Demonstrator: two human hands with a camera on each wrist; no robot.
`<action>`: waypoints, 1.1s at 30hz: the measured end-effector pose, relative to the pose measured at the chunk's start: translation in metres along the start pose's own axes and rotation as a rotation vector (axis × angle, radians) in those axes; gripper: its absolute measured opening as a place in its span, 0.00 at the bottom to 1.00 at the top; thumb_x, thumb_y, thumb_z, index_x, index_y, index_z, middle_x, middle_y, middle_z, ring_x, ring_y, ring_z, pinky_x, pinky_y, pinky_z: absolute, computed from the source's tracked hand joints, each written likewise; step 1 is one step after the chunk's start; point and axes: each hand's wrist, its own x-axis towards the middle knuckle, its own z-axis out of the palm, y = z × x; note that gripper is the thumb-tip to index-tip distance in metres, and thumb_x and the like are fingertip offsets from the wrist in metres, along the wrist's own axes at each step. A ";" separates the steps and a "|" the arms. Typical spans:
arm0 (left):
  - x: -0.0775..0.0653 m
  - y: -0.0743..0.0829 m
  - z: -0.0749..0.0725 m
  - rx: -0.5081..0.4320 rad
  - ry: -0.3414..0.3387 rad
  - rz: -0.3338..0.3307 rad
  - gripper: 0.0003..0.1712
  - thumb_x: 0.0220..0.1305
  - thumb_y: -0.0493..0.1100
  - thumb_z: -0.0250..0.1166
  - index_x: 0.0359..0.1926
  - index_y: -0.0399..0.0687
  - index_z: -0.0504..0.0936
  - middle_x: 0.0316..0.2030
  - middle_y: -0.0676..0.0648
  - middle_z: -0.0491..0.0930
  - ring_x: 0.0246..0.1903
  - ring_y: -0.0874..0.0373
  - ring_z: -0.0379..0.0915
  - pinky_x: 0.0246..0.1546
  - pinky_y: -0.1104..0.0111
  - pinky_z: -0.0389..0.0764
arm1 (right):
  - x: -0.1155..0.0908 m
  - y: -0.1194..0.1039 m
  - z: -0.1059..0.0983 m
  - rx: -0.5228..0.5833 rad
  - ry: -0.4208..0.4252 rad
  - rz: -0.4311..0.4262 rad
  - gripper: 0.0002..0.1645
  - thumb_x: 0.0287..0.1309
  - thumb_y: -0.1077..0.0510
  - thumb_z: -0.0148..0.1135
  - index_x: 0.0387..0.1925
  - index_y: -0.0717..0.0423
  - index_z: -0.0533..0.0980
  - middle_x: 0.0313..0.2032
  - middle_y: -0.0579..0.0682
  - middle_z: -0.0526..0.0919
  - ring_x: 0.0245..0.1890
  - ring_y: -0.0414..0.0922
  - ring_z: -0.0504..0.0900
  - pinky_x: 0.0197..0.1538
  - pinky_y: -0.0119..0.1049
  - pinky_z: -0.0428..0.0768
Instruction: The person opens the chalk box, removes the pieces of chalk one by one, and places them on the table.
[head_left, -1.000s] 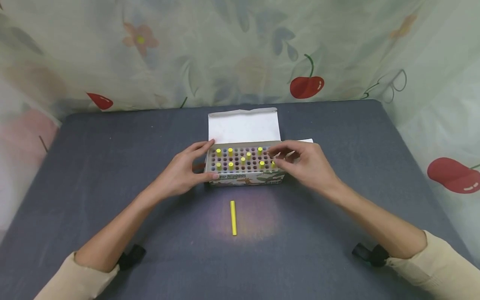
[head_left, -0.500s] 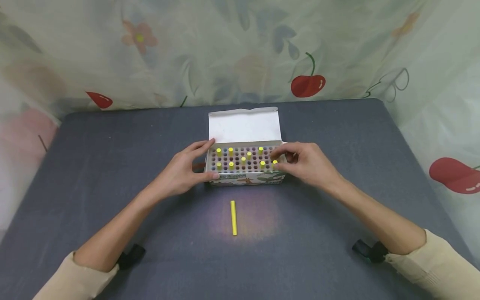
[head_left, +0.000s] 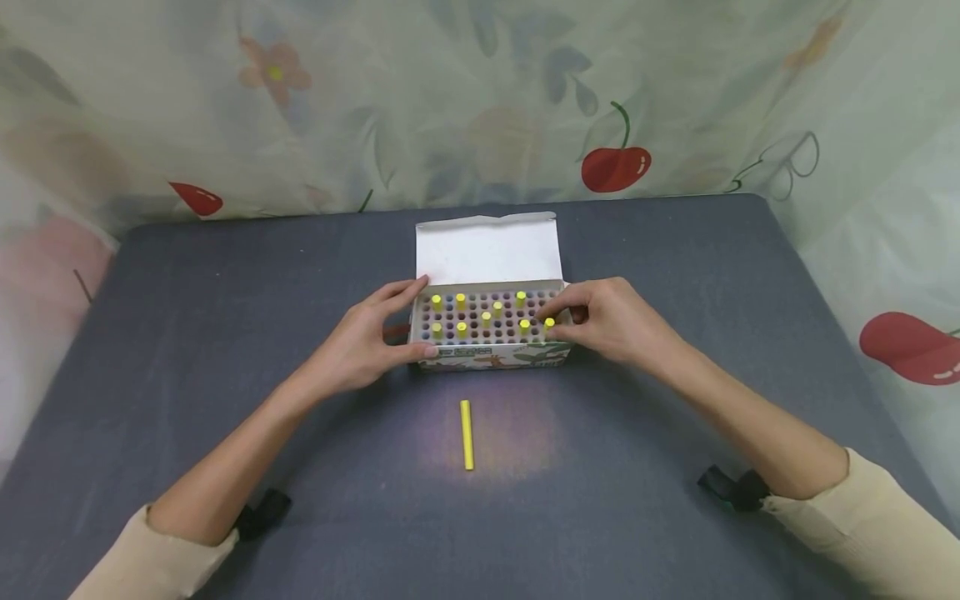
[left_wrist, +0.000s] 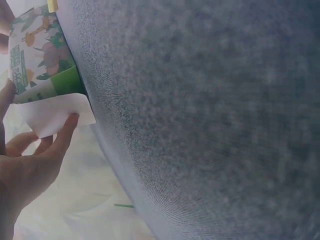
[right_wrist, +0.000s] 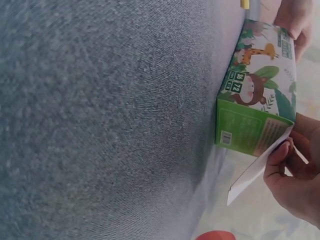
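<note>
An open cardboard box (head_left: 500, 357) with animal pictures stands on the table, its top a grid of small round holes. Several yellow sticks (head_left: 461, 301) poke up from the holes. My left hand (head_left: 367, 346) grips the box's left end, thumb at the front edge and index finger at the back corner. My right hand (head_left: 618, 325) is at the right end, thumb and index finger around a yellow stick near the front right corner (head_left: 550, 323). In the right wrist view its thumb (right_wrist: 279, 156) lies over the white end flap (right_wrist: 255, 172). Another yellow stick (head_left: 467, 435) lies on the table in front.
The box's white lid (head_left: 487, 250) stands raised at the back. Dark grey cloth covers the table (head_left: 337, 500), whose far edge meets a patterned curtain (head_left: 420, 100). A green end panel (right_wrist: 245, 130) of the box shows in the right wrist view.
My right hand has shifted slightly left and its fingers have drawn closer around the corner stick. The right side flap that showed beyond it is now mostly covered. My left hand has stayed put.
</note>
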 end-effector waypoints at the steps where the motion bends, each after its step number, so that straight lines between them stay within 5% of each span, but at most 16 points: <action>1: 0.000 0.000 0.000 0.000 0.000 0.000 0.52 0.61 0.44 0.73 0.79 0.53 0.52 0.74 0.40 0.53 0.65 0.39 0.66 0.53 0.55 0.82 | 0.000 0.000 0.000 -0.002 0.008 -0.003 0.11 0.55 0.61 0.74 0.41 0.47 0.89 0.34 0.41 0.86 0.24 0.41 0.73 0.27 0.35 0.73; 10: -0.001 0.000 0.001 -0.016 -0.002 -0.006 0.53 0.60 0.43 0.73 0.79 0.53 0.52 0.74 0.40 0.53 0.65 0.39 0.66 0.53 0.55 0.82 | -0.002 0.000 0.005 -0.041 0.066 -0.037 0.10 0.57 0.62 0.71 0.42 0.50 0.88 0.28 0.42 0.83 0.26 0.42 0.71 0.27 0.35 0.70; 26: -0.001 0.001 0.000 -0.012 0.000 -0.004 0.52 0.60 0.42 0.73 0.79 0.54 0.52 0.75 0.40 0.52 0.66 0.39 0.65 0.53 0.55 0.82 | -0.004 -0.005 0.006 -0.184 0.083 -0.102 0.11 0.65 0.59 0.66 0.47 0.57 0.82 0.36 0.49 0.85 0.36 0.43 0.79 0.37 0.38 0.80; 33: 0.000 0.002 0.001 -0.011 0.002 -0.004 0.53 0.60 0.42 0.73 0.79 0.54 0.52 0.74 0.40 0.53 0.64 0.38 0.68 0.53 0.55 0.82 | -0.004 -0.005 0.006 -0.162 0.101 -0.085 0.11 0.69 0.58 0.61 0.49 0.59 0.75 0.36 0.51 0.83 0.34 0.43 0.81 0.36 0.40 0.80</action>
